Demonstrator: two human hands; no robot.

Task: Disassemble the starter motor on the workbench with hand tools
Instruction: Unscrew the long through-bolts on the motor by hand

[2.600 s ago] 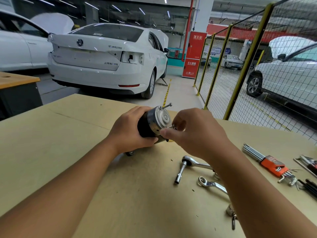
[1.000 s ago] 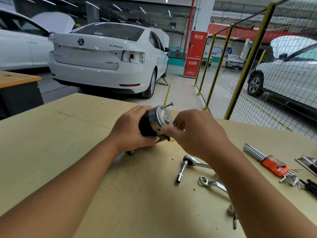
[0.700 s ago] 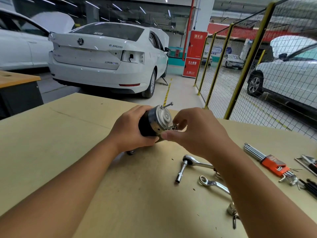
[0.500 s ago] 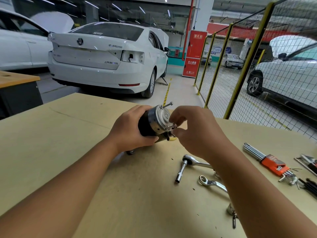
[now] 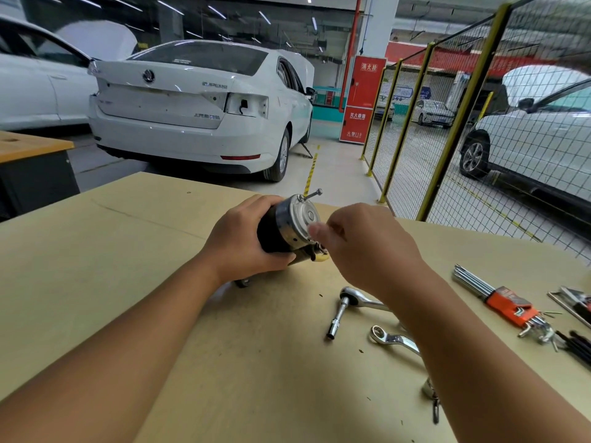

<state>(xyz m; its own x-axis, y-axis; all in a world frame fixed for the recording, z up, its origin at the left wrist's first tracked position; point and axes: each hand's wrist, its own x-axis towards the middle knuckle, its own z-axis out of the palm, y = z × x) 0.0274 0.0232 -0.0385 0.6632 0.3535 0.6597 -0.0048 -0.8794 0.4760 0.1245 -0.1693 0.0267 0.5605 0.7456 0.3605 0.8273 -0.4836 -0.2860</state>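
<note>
The starter motor (image 5: 281,230) lies on the tan workbench (image 5: 112,266), black body to the left, silver end cap (image 5: 303,215) facing right. My left hand (image 5: 243,241) grips the black body from the near side. One long through bolt (image 5: 311,195) sticks out of the cap's top edge. My right hand (image 5: 361,247) is at the cap's lower right edge, its thumb and fingers curled in a pinch there, blurred by motion. The small bolt it works on is hidden behind the fingers.
A ratchet with socket (image 5: 343,310) and a ring spanner (image 5: 391,340) lie right of the motor, partly under my right forearm. An orange-holdered hex key set (image 5: 505,305) and more tools (image 5: 572,302) lie at the far right. A wire fence (image 5: 447,129) and white cars stand beyond.
My right hand's fingers have shifted slightly up along the cap's lower edge, as in a turning motion. My left hand and the motor have stayed in place.
</note>
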